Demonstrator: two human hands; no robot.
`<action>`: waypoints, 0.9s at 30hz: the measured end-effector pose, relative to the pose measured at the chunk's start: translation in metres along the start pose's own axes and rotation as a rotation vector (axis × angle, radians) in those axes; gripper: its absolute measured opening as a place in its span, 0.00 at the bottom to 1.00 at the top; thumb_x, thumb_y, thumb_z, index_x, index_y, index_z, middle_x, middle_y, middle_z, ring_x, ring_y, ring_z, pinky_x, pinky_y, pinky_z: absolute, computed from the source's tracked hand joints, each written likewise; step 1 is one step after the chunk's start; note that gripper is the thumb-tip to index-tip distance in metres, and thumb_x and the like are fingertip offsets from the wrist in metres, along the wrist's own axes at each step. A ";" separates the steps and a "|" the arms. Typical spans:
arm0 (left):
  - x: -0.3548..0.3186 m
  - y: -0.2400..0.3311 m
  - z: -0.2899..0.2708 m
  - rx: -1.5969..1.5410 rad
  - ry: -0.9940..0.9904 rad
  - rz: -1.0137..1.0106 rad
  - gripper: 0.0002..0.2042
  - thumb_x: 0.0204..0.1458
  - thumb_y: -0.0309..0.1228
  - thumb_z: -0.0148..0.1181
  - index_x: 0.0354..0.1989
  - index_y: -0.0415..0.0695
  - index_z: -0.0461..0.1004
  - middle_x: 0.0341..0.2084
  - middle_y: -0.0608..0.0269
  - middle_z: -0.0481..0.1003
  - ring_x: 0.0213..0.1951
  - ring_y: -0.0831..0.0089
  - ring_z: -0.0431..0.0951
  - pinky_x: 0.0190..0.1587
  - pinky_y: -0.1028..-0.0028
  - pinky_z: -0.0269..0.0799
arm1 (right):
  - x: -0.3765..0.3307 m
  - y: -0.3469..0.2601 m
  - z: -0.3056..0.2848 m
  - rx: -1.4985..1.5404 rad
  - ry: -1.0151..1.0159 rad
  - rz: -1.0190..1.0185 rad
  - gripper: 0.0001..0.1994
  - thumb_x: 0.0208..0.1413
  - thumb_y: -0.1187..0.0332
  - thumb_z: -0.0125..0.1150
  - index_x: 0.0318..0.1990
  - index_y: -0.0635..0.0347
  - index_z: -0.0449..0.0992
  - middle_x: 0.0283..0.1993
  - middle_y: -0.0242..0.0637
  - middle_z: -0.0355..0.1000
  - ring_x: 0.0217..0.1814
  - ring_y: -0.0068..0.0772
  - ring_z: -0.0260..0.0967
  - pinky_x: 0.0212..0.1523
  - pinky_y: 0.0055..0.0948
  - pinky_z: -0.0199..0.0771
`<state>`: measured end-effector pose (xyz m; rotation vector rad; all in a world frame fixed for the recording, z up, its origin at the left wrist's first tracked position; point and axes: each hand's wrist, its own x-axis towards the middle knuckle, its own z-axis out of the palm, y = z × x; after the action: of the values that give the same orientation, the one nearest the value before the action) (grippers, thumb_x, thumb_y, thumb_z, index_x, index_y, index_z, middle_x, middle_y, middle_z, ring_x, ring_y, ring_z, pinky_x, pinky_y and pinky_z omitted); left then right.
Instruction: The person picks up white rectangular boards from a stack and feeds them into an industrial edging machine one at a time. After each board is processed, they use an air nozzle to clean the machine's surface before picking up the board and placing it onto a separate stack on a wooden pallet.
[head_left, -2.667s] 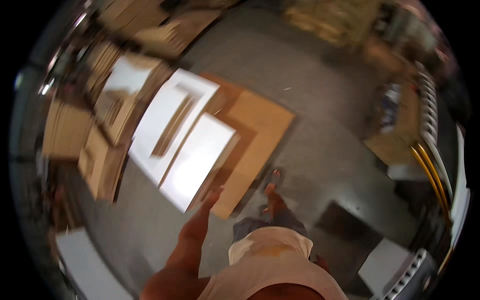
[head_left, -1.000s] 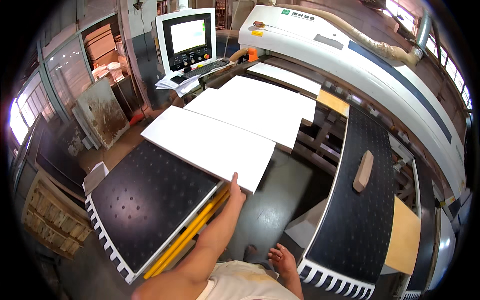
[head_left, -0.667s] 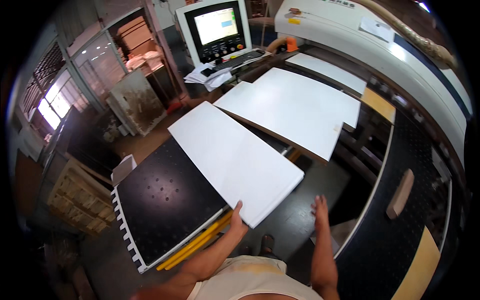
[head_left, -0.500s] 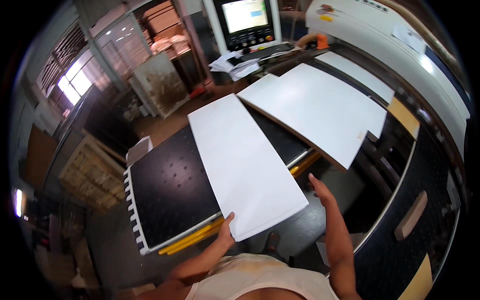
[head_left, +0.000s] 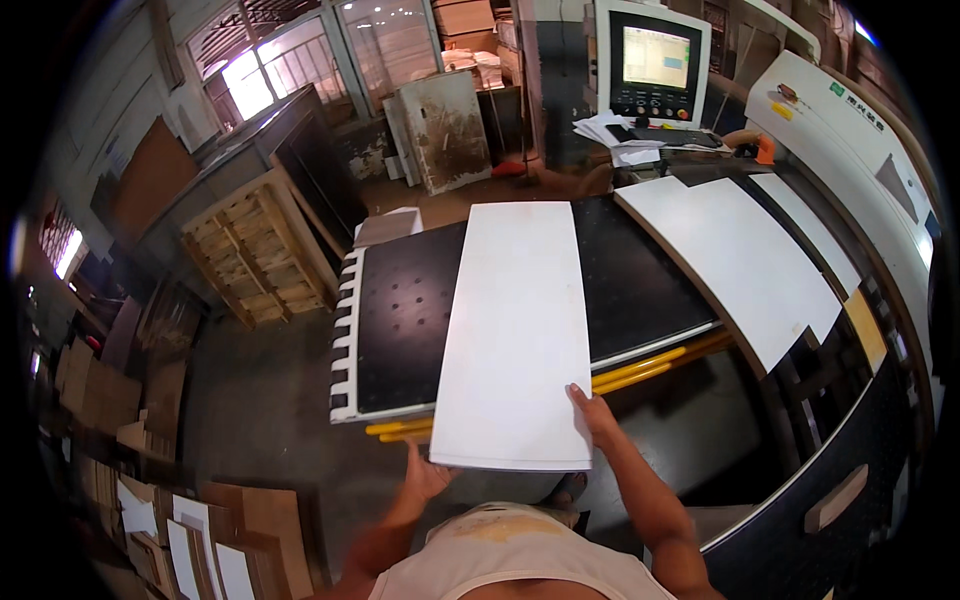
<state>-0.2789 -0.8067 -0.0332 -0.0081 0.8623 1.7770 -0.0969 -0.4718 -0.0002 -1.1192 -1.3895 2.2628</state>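
A long white board lies across the black machine table, its near end jutting past the table's front edge toward me. My right hand grips the board's right edge near that end, thumb on top and fingers out of sight underneath. At the near left corner my left hand holds the board from below, with its thumb raised beside the edge. Its other fingers are partly hidden by the board.
Larger white panels rest to the right. Beyond stands a control console with screen and keyboard. Yellow rails run under the table's front edge. A wooden pallet leans at left; board offcuts stand at lower left.
The white board has turned to point nearly straight away from me. My right hand, free before, now grips its right edge. The left hand stays at the near left corner; the view has swung left.
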 end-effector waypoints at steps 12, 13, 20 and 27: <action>-0.173 0.047 -0.076 -0.112 0.607 0.449 0.27 0.60 0.46 0.58 0.58 0.36 0.68 0.51 0.55 0.74 0.52 0.60 0.75 0.57 0.61 0.70 | -0.068 0.112 0.196 -0.182 0.115 -0.275 0.41 0.60 0.58 0.64 0.70 0.75 0.48 0.71 0.61 0.50 0.72 0.49 0.52 0.70 0.40 0.54; -0.194 0.047 -0.094 -0.098 0.627 0.445 0.27 0.60 0.46 0.58 0.58 0.35 0.68 0.51 0.55 0.74 0.52 0.60 0.75 0.57 0.61 0.70 | -0.048 0.070 0.184 -0.523 0.138 -0.378 0.43 0.59 0.61 0.65 0.72 0.72 0.44 0.74 0.61 0.42 0.76 0.54 0.44 0.74 0.43 0.45; -0.277 0.054 -0.147 -0.186 0.764 0.354 0.37 0.62 0.62 0.41 0.70 0.46 0.58 0.60 0.54 0.69 0.59 0.59 0.70 0.61 0.60 0.67 | 0.197 -0.129 0.166 -1.387 0.222 -0.542 0.40 0.55 0.39 0.58 0.63 0.66 0.64 0.58 0.55 0.68 0.62 0.57 0.65 0.61 0.46 0.65; -0.343 -0.009 -0.192 -0.228 1.007 0.400 0.36 0.62 0.62 0.43 0.61 0.38 0.68 0.50 0.54 0.77 0.48 0.63 0.79 0.53 0.62 0.74 | 0.229 -0.133 0.270 -1.076 -0.696 0.015 0.34 0.63 0.39 0.50 0.58 0.64 0.74 0.53 0.40 0.75 0.54 0.34 0.71 0.56 0.35 0.71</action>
<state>-0.2126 -1.1942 -0.0394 -1.0124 1.4145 2.2425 -0.4678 -0.4475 0.0700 -0.4679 -3.0645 1.9220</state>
